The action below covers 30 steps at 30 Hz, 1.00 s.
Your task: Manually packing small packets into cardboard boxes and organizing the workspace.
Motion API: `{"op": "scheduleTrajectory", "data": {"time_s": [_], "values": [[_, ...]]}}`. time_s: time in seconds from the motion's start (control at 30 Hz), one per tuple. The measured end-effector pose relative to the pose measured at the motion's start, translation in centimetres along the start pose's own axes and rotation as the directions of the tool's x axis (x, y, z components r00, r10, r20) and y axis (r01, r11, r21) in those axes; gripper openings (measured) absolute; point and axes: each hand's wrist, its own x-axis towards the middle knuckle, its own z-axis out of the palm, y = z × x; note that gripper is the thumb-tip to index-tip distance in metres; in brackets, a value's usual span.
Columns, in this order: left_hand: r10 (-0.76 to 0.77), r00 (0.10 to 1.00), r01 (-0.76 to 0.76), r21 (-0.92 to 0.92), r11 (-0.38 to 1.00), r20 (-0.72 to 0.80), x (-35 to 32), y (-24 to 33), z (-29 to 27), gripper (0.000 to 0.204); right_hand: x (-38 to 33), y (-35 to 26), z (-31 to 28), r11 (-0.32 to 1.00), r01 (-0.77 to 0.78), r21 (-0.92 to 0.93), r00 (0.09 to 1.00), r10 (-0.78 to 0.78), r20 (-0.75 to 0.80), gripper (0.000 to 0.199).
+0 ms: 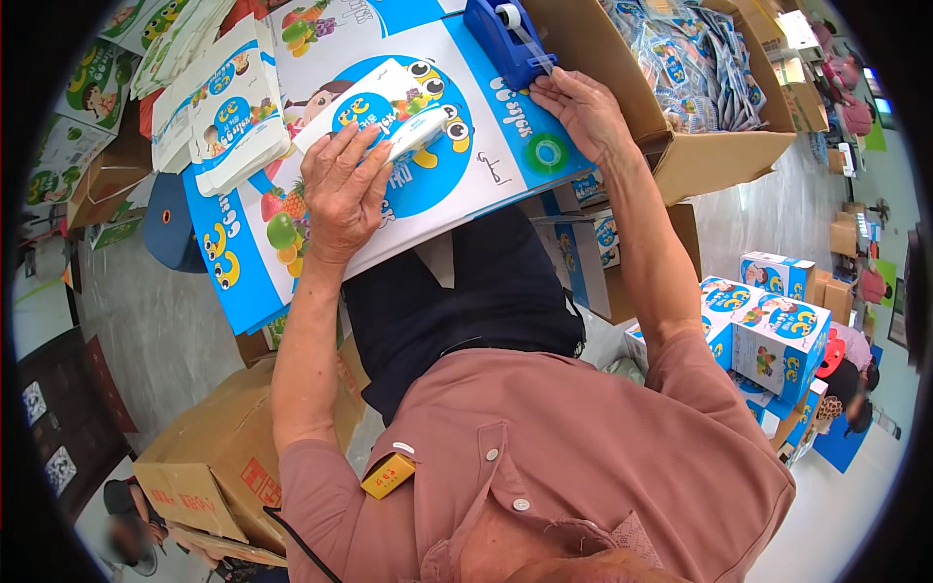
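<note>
A small white and blue printed packet [394,121] lay on a large flattened blue and white carton [486,146] across the person's lap, its long axis running from lower left up to the right. The left hand [340,189] pressed flat on it, fingers spread. The right hand [583,112] reached to a blue tape dispenser [507,39], fingers apparently pinching the tape end. A stack of similar packets [228,112] sat left; an open cardboard box [719,146] of clear bags stood right.

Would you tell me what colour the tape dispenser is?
The tape dispenser is blue, seen best in the head view.
</note>
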Motion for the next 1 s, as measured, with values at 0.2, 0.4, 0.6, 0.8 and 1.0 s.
{"op": "scheduleTrajectory", "data": {"time_s": [0.2,0.4,0.6,0.8,1.0], "values": [[0.003,1.000,-0.002,0.008,1.000,-0.027,0.3,0.1,0.3,0.029,0.8,0.9,-0.3,1.000,0.009,0.023,1.000,-0.010,0.016,0.025],[-0.009,0.998,0.011,0.030,0.999,-0.056,0.2,0.4,0.6,0.029,0.7,0.5,1.4,0.990,0.031,-0.139,0.999,-0.034,-0.025,0.024],[0.021,0.994,-0.022,-0.008,1.000,-0.103,0.0,0.0,0.5,0.027,-6.1,0.9,7.0,0.945,0.151,-0.291,0.982,-0.110,0.155,0.021],[0.047,0.990,-0.055,-0.052,0.997,-0.130,0.0,-0.6,1.1,0.034,-7.8,5.7,11.8,0.991,0.004,-0.133,0.948,0.038,0.315,0.019],[-0.041,0.981,0.011,-0.155,0.988,-0.188,0.1,-0.1,1.2,0.037,-7.4,7.1,13.9,0.981,-0.052,-0.185,0.968,0.095,0.231,0.020]]}}
